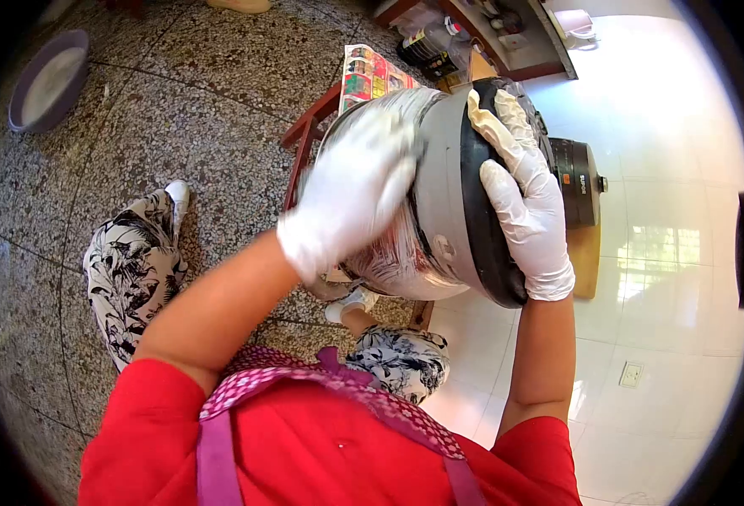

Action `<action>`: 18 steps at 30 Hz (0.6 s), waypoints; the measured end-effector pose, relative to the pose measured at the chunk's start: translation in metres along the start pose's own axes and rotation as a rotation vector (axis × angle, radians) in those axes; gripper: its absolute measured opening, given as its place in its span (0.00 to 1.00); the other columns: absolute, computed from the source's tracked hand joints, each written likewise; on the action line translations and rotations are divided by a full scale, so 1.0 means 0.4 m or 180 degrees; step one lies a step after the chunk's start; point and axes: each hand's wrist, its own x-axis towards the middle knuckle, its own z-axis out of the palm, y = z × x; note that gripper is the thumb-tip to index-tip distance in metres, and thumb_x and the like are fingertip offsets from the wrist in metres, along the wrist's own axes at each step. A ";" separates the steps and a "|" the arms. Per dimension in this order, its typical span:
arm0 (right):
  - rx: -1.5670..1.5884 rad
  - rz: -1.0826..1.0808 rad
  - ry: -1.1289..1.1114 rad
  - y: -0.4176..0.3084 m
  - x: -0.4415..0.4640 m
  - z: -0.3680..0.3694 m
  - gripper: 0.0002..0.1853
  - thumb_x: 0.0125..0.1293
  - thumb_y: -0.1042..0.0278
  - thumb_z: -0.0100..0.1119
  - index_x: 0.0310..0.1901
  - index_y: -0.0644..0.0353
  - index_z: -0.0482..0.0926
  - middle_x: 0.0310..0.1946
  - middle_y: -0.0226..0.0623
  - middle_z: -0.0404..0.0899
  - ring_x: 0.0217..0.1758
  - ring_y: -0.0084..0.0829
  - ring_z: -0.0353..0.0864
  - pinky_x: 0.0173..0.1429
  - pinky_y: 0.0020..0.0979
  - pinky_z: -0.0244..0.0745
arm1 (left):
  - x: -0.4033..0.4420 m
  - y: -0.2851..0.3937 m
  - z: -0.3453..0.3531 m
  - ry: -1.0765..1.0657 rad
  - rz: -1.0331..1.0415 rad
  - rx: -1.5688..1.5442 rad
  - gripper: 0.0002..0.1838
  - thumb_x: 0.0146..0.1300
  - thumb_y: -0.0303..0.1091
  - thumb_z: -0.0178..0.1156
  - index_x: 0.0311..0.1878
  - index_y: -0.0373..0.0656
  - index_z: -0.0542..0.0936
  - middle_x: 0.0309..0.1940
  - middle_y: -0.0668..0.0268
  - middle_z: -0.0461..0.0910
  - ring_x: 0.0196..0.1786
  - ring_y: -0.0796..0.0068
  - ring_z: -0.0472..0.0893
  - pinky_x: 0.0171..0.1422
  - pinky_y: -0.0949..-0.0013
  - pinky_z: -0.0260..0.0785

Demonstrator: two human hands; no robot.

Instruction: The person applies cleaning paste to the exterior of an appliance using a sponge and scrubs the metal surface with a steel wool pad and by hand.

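Observation:
A large grey electric cooker (452,181) with a black end band is tipped on its side in front of me. White, streaky smears cover part of its rounded body. My left hand (351,185), in a white glove, lies against the smeared side. Its fingers are blurred by motion, and whatever may be under them is hidden. On the black end, my right hand (528,207), also gloved, grips the cooker with its fingers spread over the edge. The glove's fingertips look loose and wrinkled.
A red wooden stool (309,126) and a printed paper sheet (372,74) are partly behind the cooker. Beyond stands a dark pressure cooker (576,181) near a wooden board (589,261). A purple basin (50,82) sits on the speckled floor. Bottles (435,51) stand by a shelf.

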 end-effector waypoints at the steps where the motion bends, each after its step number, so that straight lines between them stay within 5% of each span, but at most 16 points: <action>1: 0.0064 0.0058 -0.0026 0.003 0.000 -0.002 0.23 0.67 0.66 0.57 0.63 0.59 0.77 0.69 0.56 0.68 0.75 0.49 0.62 0.79 0.41 0.49 | -0.056 0.034 0.007 0.0166 0.0075 0.0240 0.19 0.65 0.27 0.54 0.59 0.34 0.75 0.60 0.44 0.73 0.65 0.44 0.72 0.70 0.54 0.65; 5: 0.0085 0.0148 -0.0045 0.010 -0.002 -0.006 0.23 0.67 0.66 0.57 0.63 0.60 0.77 0.69 0.57 0.67 0.76 0.50 0.61 0.79 0.41 0.49 | -0.026 0.014 0.011 0.0269 0.0407 0.0394 0.18 0.65 0.26 0.54 0.58 0.32 0.75 0.58 0.43 0.74 0.64 0.43 0.72 0.70 0.53 0.65; 12: 0.0115 0.0083 -0.0013 0.007 0.005 -0.001 0.22 0.65 0.66 0.59 0.61 0.59 0.79 0.68 0.57 0.69 0.74 0.51 0.64 0.78 0.42 0.51 | 0.327 -0.176 0.064 -0.1703 -0.0086 -0.0216 0.18 0.71 0.36 0.50 0.58 0.36 0.78 0.52 0.48 0.82 0.56 0.49 0.80 0.62 0.64 0.70; 16: 0.0099 -0.0009 0.0029 0.008 0.003 -0.002 0.22 0.66 0.64 0.60 0.61 0.59 0.79 0.66 0.57 0.70 0.73 0.52 0.65 0.78 0.41 0.52 | 0.310 -0.180 0.080 -0.1700 -0.0077 -0.0147 0.19 0.72 0.37 0.50 0.58 0.35 0.78 0.55 0.48 0.81 0.59 0.52 0.79 0.66 0.64 0.69; 18: -0.0007 0.0042 0.0014 0.005 -0.004 -0.004 0.22 0.66 0.65 0.58 0.61 0.60 0.79 0.66 0.58 0.70 0.74 0.52 0.64 0.78 0.41 0.52 | 0.206 -0.161 0.050 -0.0799 0.0322 -0.0097 0.20 0.73 0.37 0.48 0.60 0.33 0.76 0.58 0.47 0.78 0.62 0.52 0.77 0.70 0.63 0.66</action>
